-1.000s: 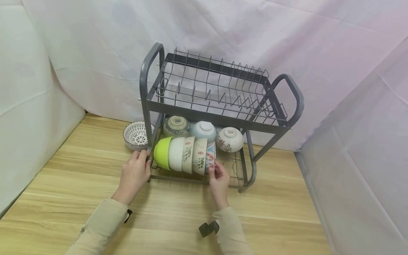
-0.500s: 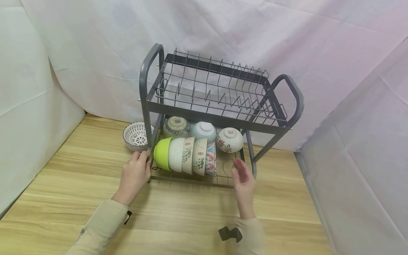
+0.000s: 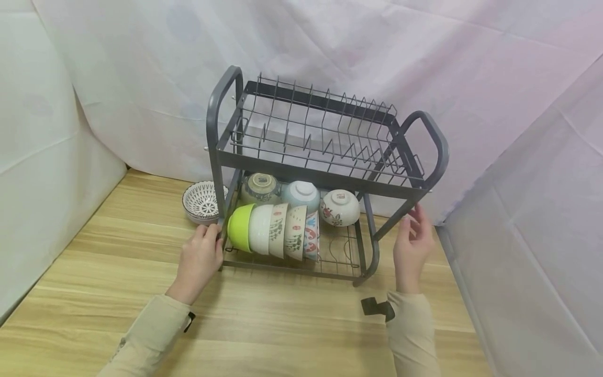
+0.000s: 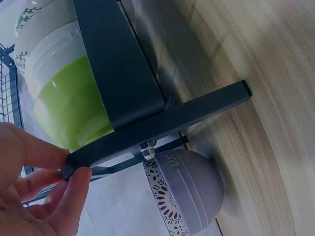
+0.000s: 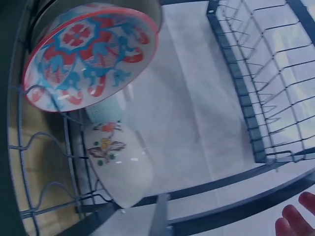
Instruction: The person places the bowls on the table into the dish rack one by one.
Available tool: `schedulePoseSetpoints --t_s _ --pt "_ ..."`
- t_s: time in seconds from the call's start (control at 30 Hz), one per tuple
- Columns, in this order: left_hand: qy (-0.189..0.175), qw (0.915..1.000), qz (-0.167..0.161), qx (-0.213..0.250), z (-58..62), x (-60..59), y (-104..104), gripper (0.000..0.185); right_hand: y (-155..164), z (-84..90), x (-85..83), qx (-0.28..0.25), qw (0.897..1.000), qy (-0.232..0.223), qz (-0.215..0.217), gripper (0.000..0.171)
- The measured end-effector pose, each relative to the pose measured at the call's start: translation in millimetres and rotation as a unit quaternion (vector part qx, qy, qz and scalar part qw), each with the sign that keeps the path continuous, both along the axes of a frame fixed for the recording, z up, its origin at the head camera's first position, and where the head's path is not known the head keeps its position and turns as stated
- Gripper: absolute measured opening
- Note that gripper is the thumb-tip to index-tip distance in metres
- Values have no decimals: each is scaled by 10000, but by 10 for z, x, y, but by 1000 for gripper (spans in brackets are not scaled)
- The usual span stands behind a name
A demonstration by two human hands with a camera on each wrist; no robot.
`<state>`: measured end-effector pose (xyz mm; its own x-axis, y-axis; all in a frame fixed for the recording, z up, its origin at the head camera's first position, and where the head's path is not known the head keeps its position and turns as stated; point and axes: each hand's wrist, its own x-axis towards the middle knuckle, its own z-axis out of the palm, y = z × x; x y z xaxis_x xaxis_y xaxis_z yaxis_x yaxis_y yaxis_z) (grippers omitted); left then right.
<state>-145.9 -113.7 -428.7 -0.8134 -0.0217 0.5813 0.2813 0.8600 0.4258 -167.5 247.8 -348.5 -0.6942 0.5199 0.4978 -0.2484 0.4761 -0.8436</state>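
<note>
My left hand pinches the front left post of a dark two-tier dish rack; the left wrist view shows thumb and fingers on that post. My right hand is raised beside the right front leg, fingers loosely bent and holding nothing. On the lower tier, nested bowls lie on their sides: a lime green bowl, a white bowl, two cream printed bowls and a red-and-blue patterned bowl. Behind them three bowls stand upside down, among them a white flowered bowl.
A patterned bowl stands upright on the wooden table, left of the rack. The rack's upper tier holds wire dividers. Pale cloth hangs behind and at both sides.
My right hand has let go of the red-and-blue bowl and moved right, up to the rack's right leg. My left hand stays on the left post.
</note>
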Motion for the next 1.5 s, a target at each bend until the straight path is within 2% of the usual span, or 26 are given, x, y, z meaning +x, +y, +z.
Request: schedulePoseSetpoints --t_s 0.13,0.3,0.5,0.73,0.83,0.93,1.03,1.1,1.13,1.27,1.4,1.5 --pt "42 10000 -31 17 5 5 9 22 31 -39 -62 -48 9998 -47 185 34" --pt "-81 9999 -24 64 29 12 2 22 69 -85 -136 -233 9988 215 382 33" --pt "-120 9999 -16 84 44 12 -4 22 127 -127 -233 -659 9907 674 977 28" --pt "-30 9997 -198 149 20 -13 -48 21 164 -144 -271 -858 9846 896 1236 18" --pt "-357 9979 -443 308 47 -28 -94 20 175 -139 -268 -911 9836 869 1288 15" --pt "-1030 9896 -755 659 113 -60 -154 18 188 -136 -268 -871 9843 796 1313 13" --pt "-1720 9751 -880 1090 207 -117 -233 19 192 -134 -263 -832 9850 764 1307 13" --pt "-1994 9669 -823 1363 272 -174 -295 25 187 -136 -262 -868 9844 777 1319 12" --pt "-2019 9656 -751 1460 294 -208 -331 28 183 -135 -259 -860 9847 771 1304 12" --pt "-1878 9660 -482 1708 329 -382 -496 36 160 -144 -254 -865 9858 707 1255 11" --pt "-1604 9711 -236 1753 263 -580 -656 41 163 -160 -254 -784 9870 652 1239 11" --pt "-1498 9761 12 1576 180 -709 -747 42 174 -171 -249 -732 9878 629 1220 12"
